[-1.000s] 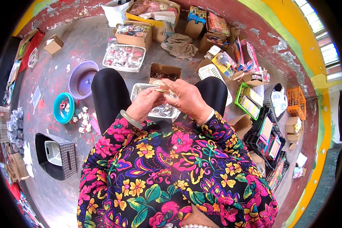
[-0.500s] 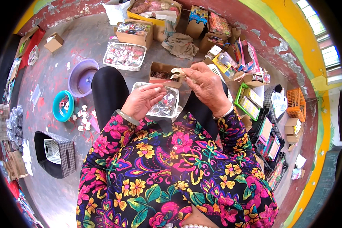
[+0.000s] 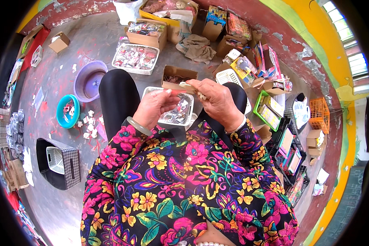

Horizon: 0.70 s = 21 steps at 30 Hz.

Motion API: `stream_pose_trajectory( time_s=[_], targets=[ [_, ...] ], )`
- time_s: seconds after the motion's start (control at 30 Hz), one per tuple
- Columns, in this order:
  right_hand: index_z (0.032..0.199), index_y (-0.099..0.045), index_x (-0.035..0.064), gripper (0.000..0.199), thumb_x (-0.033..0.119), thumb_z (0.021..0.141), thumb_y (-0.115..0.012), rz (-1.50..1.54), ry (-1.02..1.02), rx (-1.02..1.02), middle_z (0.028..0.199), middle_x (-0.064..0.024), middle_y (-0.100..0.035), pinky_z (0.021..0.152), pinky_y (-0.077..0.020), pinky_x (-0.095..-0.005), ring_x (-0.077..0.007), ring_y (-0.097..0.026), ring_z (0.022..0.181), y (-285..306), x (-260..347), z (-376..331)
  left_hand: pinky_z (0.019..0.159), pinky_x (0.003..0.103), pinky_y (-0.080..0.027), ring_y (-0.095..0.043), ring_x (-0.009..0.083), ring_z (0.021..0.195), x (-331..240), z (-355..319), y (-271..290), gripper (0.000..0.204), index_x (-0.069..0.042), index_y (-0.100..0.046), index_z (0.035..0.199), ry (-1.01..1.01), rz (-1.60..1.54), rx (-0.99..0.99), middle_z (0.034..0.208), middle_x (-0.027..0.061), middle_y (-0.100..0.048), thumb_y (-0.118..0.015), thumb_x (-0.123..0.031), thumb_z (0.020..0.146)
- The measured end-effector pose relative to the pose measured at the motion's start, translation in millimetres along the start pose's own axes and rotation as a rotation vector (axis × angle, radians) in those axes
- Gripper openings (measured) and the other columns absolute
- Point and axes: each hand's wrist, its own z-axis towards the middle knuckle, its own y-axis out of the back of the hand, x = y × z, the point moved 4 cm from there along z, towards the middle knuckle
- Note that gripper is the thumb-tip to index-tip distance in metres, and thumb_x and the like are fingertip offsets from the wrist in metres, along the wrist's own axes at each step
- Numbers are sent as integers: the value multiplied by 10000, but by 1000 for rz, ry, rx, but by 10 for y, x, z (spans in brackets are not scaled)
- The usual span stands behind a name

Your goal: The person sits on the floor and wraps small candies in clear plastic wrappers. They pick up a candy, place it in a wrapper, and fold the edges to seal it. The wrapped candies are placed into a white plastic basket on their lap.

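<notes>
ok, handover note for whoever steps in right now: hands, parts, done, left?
Left hand: open, palm up over the white tray on the lap, holding nothing that shows.
Right hand: pinching a small pale piece above the tray's far edge.
Tray holds shiny small items; an open cardboard box sits just beyond it.
Done: some pieces are in the tray.
Left: the piece in the right hand is not set down.

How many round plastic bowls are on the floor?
2. The purple bowl sits left of the person's left knee; the teal bowl lies just below and left of it, beside scattered white scraps. Clutter at the edges may hide others.
</notes>
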Motion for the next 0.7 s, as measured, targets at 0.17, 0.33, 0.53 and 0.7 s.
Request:
stream_pose_trajectory(
  time_s=[0.17, 0.33, 0.53, 0.7],
  targets=[
    [1085, -578, 44, 252, 142, 853, -569, 342, -122, 43, 975, -162, -609, 743, -471, -307, -289, -604, 897, -54, -34, 13, 789, 250, -502, -623, 171, 884, -49, -11, -64, 223, 24, -581, 1036, -63, 36, -34, 963, 99, -631, -520, -143, 901],
    [1093, -581, 49, 246, 181, 888, -543, 517, -317, 45, 958, -147, -623, 733, -460, -278, -244, -616, 863, -86, -66, -24, 789, 243, -502, -623, 179, 884, -4, 9, -6, 215, 36, -579, 1022, -70, 26, -39, 952, 109, -630, -530, -129, 894],
    [1163, -543, 72, 323, 129, 849, -590, 374, -233, -7, 945, -141, -633, 743, -469, -263, -247, -625, 896, -28, -67, -29, 793, 252, -503, -625, 185, 886, -24, -18, -20, 236, 44, -559, 1045, -44, -17, -45, 944, 116, -630, -514, -139, 903],
    [1183, -536, 92, 392, 95, 802, -627, 356, -186, -74, 1009, -142, -620, 764, -477, -279, -249, -621, 918, -20, -3, -25, 798, 255, -500, -622, 177, 899, -24, -17, -4, 249, 36, -551, 1071, -45, -2, -25, 970, 111, -625, -499, -149, 912]
  ],
)
